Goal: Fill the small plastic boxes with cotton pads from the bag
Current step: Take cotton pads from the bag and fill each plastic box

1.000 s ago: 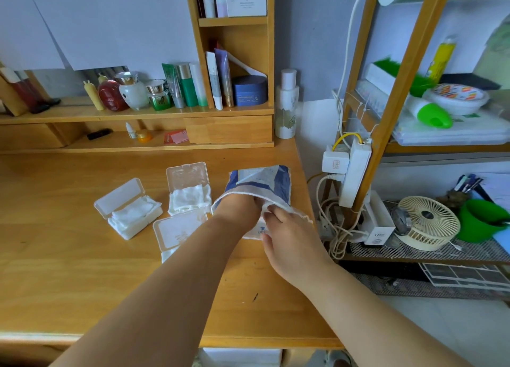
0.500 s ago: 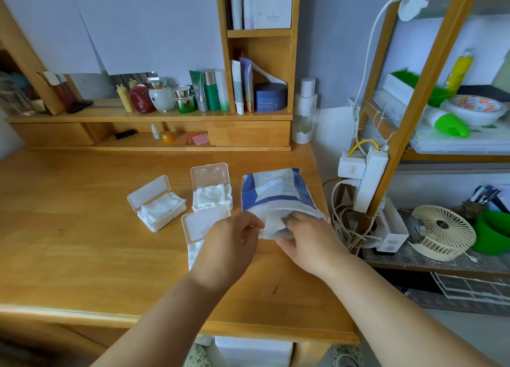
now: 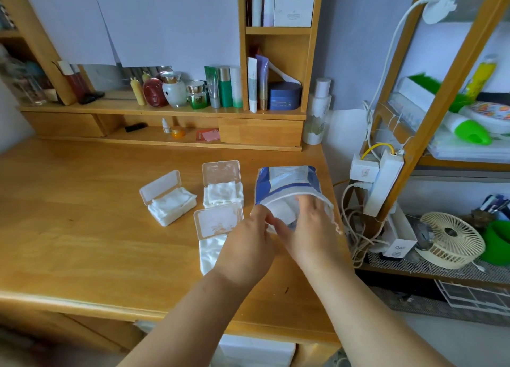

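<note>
Head view, looking down on a wooden desk (image 3: 82, 242). At centre lies the blue-and-white bag (image 3: 287, 184), its open mouth facing six o'clock. The right hand (image 3: 309, 228) reaches into that mouth with fingers extended among the white cotton pads (image 3: 281, 211) inside; whether those fingers pinch a pad cannot be told. The left hand (image 3: 248, 245) sits just at nine o'clock of the right one, its thumb and fingertips curled onto the near edge of the bag's opening, pinching it. Three small plastic boxes stand at nine o'clock of the bag, all with hinged lids raised: the far-left box (image 3: 168, 201), well apart from the bag and holding white pads; the upper box (image 3: 223, 190), just beside the bag and also holding pads; and the near box (image 3: 215, 234), at six o'clock of the upper one, partly covered by the left hand. At twelve o'clock, a shelf (image 3: 165, 110) carries bottles and jars. At three o'clock, a white power strip (image 3: 386, 182) hangs beside the desk.
</note>
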### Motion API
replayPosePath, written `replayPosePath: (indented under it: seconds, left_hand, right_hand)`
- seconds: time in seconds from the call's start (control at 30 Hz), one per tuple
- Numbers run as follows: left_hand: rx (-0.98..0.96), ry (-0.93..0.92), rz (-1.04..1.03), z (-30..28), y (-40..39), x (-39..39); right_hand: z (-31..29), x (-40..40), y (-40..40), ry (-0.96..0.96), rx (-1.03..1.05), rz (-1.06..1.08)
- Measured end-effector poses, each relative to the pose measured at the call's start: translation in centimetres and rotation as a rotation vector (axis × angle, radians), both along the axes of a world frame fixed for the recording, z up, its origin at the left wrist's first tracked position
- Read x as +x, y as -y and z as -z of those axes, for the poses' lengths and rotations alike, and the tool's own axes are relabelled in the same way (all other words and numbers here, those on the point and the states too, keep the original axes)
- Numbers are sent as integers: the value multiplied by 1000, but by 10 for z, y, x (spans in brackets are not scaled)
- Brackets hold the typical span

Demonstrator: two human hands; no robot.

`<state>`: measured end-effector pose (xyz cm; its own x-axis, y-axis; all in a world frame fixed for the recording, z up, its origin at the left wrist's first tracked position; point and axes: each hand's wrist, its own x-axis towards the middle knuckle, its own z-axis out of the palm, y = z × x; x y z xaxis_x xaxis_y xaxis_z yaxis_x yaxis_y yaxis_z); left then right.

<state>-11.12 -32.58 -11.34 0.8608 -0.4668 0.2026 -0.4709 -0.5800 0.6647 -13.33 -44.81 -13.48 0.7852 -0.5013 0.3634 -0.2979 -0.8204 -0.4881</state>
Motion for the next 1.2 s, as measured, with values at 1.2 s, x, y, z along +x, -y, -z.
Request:
replayPosePath:
  seconds: [1.2]
  left_hand:
    - [86, -402, -70, 5, 63, 40]
  right_hand:
    - [-6, -58, 49, 181, 1350, -169]
